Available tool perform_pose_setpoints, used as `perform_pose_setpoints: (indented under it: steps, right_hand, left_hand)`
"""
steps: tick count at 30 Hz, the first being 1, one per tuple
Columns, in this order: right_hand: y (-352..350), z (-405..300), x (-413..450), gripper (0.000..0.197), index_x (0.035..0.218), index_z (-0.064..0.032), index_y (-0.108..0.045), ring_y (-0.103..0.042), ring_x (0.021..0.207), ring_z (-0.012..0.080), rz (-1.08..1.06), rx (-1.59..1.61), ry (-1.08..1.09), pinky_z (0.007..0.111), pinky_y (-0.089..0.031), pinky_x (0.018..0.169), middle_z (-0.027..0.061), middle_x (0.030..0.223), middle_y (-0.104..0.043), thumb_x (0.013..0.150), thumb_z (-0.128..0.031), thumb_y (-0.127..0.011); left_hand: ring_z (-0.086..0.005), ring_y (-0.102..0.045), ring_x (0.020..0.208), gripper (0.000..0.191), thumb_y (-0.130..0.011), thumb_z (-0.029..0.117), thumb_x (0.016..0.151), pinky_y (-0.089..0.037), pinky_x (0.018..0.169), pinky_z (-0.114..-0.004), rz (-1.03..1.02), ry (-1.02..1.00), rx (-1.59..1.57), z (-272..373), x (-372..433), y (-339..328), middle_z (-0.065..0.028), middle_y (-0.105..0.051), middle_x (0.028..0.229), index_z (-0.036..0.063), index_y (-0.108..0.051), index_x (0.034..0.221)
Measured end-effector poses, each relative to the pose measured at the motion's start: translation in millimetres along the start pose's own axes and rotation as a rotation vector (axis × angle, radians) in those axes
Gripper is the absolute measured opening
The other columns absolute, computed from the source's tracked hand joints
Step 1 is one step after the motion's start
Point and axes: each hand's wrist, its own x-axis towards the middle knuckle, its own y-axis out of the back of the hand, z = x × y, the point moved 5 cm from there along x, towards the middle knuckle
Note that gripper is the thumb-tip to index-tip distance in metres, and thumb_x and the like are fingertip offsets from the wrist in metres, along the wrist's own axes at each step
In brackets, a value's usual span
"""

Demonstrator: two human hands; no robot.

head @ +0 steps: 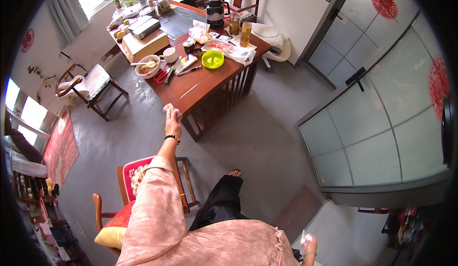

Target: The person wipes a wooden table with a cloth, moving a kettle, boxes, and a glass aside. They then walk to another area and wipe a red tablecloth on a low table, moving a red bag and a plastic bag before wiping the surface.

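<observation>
My left hand [173, 125] reaches forward with a crumpled pale cloth or tissue [169, 107] under and between its fingers. It is at the near left corner of the reddish-brown wooden table [189, 96]; whether the cloth touches the tabletop is hard to tell. Low on the right, my right hand [310, 247] hangs beside my body, closed around a small white crumpled tissue [305, 236]. Nearest my left hand on the table lie red-handled scissors [161, 76], a black pen [189, 70] and a white bowl of food [147, 73] with a spoon in it. A lime-green plastic dish [213, 59] sits farther right.
A cardboard box [146, 46], a black thermos jug [215, 13] and glass bottles of tea [245, 34] stand farther back. Below my left arm is a wooden chair with a red cushion [130, 173]. Another wooden chair [96, 83] stands left; a glass door [372, 130] is right.
</observation>
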Motion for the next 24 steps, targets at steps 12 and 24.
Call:
perform_pose_setpoints:
  steps: [12, 24]
  right_hand:
    - [-2.0, -25.0, -29.0, 0.034, 0.105, -0.0053, -0.059, -0.060, 0.090, 0.0291, -0.022, -0.401, -0.266, 0.037, -0.047, 0.074, 0.0149, 0.096, -0.062, 0.072, -0.013, -0.058]
    - [2.0, 66.9, -35.8, 0.040, 0.111, -0.0073, -0.059, -0.058, 0.094, 0.0245, 0.102, 0.293, -0.406, 0.037, -0.053, 0.076, 0.0097, 0.108, -0.057, 0.071, -0.002, -0.057]
  left_hand:
    - [-0.0256, -0.047, 0.115, 0.041, -0.036, -0.003, 0.083, -0.035, 0.101, -0.035, -0.059, -0.302, 0.181, 51.6, 128.0, -208.8, -0.0154, -0.050, 0.124, -0.0016, -0.049, 0.122]
    - [-0.0171, -0.047, 0.106, 0.039, -0.034, 0.031, 0.097, -0.036, 0.095, -0.030, -1.544, 1.050, -1.487, 159.5, -90.3, -510.3, -0.0040, -0.051, 0.118, 0.0056, -0.047, 0.123]
